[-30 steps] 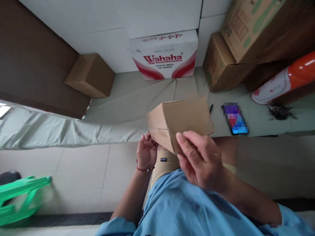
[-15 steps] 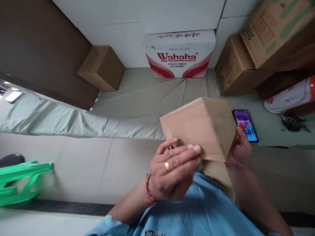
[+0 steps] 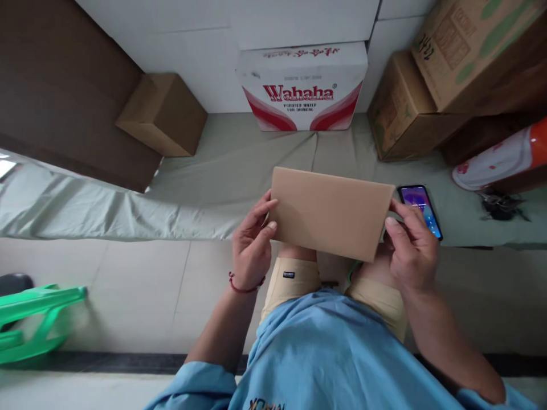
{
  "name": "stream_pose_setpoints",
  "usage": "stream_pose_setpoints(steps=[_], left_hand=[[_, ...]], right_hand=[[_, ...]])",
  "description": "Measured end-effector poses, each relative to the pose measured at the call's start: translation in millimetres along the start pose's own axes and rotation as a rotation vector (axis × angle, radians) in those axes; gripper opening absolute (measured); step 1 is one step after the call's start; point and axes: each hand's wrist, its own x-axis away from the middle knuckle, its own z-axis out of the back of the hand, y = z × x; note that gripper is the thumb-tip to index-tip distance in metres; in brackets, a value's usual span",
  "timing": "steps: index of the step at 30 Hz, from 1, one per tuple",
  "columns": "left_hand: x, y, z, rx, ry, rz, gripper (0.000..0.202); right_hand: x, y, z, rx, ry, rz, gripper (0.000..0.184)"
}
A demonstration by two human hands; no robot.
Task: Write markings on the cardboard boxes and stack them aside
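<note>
I hold a plain brown cardboard box (image 3: pixel 331 212) in front of me, over my knees and the edge of a low cloth-covered platform (image 3: pixel 222 171). My left hand (image 3: pixel 252 245) grips its left end, fingers curled on the side. My right hand (image 3: pixel 410 245) grips its right end with thumb and fingers pinched on the edge. One broad flat face of the box is turned up toward me.
A phone (image 3: pixel 421 209) with a lit screen lies on the cloth just right of the box. A small brown box (image 3: pixel 162 114), a white and red Wahaha carton (image 3: pixel 303 85) and larger cartons (image 3: pixel 410 108) stand along the wall. Keys (image 3: pixel 498 205) lie far right; a green plastic stool (image 3: pixel 29 324) stands at left.
The box has been turned in my hands from corner-up to flat face up. My left hand moved from under and in front of it to its left end; my right hand moved to the right end.
</note>
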Motion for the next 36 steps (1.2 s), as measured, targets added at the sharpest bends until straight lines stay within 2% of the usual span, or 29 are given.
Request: stream_pose_setpoints(steps=[3,6,8,12,15,17,19,21,23,29,32,36], left_hand=[[-6,-8,3.8,0.071,0.039,0.132,0.037],[-6,-15,7.5,0.121,0.054,0.186,0.037],[-5,-20,11.4,0.143,0.044,0.215,0.036],[-2,-37,24.8,0.204,0.105,0.274,0.03],[5,-59,36.1,0.206,0.181,0.332,0.036],[14,-73,40.5,0.181,0.193,0.368,0.039],[25,-84,41.1,0.165,0.192,0.381,0.037],[35,-87,38.9,0.169,0.197,0.377,0.033],[42,-83,35.3,0.174,0.205,0.364,0.031],[44,-44,22.1,0.169,0.182,0.245,0.035],[42,-27,15.9,0.157,0.175,0.201,0.038],[41,-21,14.9,0.156,0.179,0.169,0.035]], right_hand=[[-11,0,-1,0.122,-0.029,0.144,0.038],[-20,11,-9,0.083,-0.09,0.112,0.038],[-21,23,-15,-0.018,-0.119,-0.011,0.041],[-13,49,-19,-0.307,-0.156,-0.387,0.048],[-2,65,-11,-0.37,-0.121,-0.457,0.037],[9,74,-4,-0.272,-0.155,-0.424,0.037],[20,80,3,-0.101,-0.261,-0.327,0.045],[28,82,8,0.043,-0.368,-0.189,0.051],[30,78,12,0.128,-0.405,-0.067,0.052],[9,39,25,0.222,-0.238,0.17,0.041],[2,22,27,0.159,-0.175,0.208,0.05],[6,15,26,0.114,-0.158,0.199,0.058]])
